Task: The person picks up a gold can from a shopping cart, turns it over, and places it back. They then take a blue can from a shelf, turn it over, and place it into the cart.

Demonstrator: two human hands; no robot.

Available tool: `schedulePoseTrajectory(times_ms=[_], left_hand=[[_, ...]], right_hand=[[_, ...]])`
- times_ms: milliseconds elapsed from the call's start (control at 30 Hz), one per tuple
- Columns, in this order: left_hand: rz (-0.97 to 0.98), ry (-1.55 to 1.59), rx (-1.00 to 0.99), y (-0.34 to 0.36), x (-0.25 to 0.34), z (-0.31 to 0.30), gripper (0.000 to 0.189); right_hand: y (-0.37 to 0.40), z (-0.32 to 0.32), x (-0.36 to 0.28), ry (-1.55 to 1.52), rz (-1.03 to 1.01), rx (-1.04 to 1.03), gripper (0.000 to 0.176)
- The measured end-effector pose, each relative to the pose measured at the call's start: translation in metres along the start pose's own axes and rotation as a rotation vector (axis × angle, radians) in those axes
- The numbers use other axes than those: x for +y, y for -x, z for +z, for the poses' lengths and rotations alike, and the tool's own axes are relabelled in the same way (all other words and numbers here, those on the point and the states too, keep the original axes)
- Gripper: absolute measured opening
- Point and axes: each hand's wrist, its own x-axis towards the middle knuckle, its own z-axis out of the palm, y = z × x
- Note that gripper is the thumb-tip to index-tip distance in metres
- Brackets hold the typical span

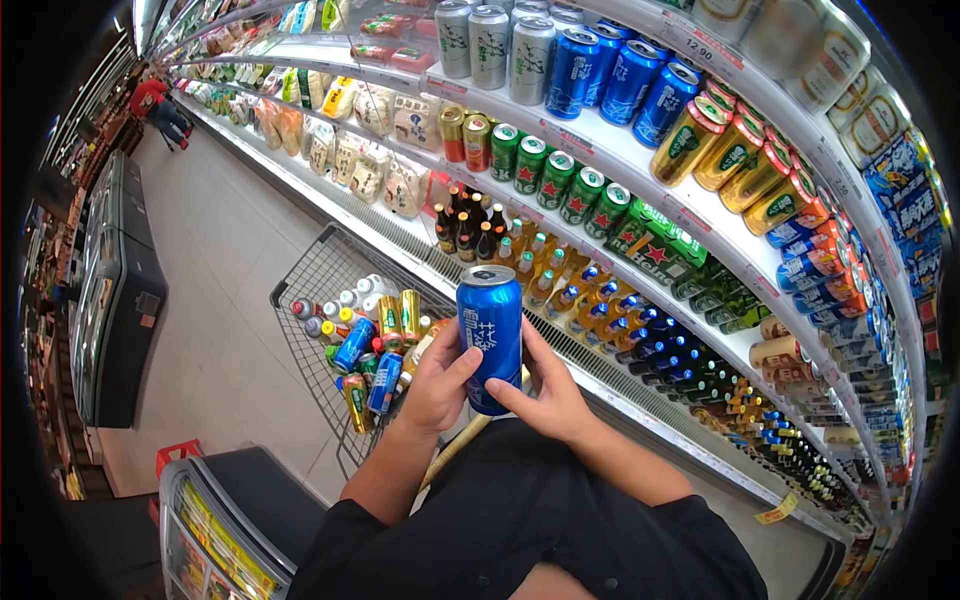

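Observation:
A tall blue beer can (492, 315) with white lettering stands nearly upright between my two hands, in front of my chest. My left hand (440, 380) is wrapped around its left side, thumb across the front. From the right, my right hand (548, 390) grips the lower part, its thumb pressed on the front near the base. Just beyond my left hand is a wire shopping cart (300, 268) holding bottles and several cans, among them a blue can (384, 382) and a gold can (357, 402). The can's back and some fingertips are hidden.
A refrigerated shelf (610, 150) curves along the right, stocked with blue cans (630, 80), green cans (580, 195), gold cans (690, 138) and rows of bottles. Dark freezer chests (120, 290) line the left of the tiled floor (215, 300). A person in red (150, 100) is far down the aisle.

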Motion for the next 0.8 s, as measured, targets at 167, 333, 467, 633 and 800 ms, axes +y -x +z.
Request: schedulePoseTrajectory(times_ms=[167, 333, 467, 633, 800], left_hand=[[0.017, 0.035, 0.067, -0.0018, -0.0038, 0.0024, 0.053], [0.049, -0.07, 0.143, -0.002, -0.0065, 0.0058, 0.054], [0.047, -0.117, 0.142, -0.0011, -0.0056, 0.0091, 0.06], [0.058, -0.137, 0.124, 0.0, -0.005, 0.0086, 0.06], [0.076, -0.158, 0.126, -0.0009, -0.0043, 0.0105, 0.057]], right_hand=[[-0.0032, -0.0017, 0.0, 0.152, -0.015, 0.003, 0.093], [-0.005, 0.003, 0.0018, 0.07, 0.043, 0.047, 0.092], [-0.006, 0.003, 0.0044, 0.035, 0.054, 0.065, 0.089], [-0.0063, 0.0024, 0.006, -0.037, 0.036, 0.076, 0.085], [-0.0081, -0.0001, 0.006, -0.035, 0.016, 0.061, 0.085]])
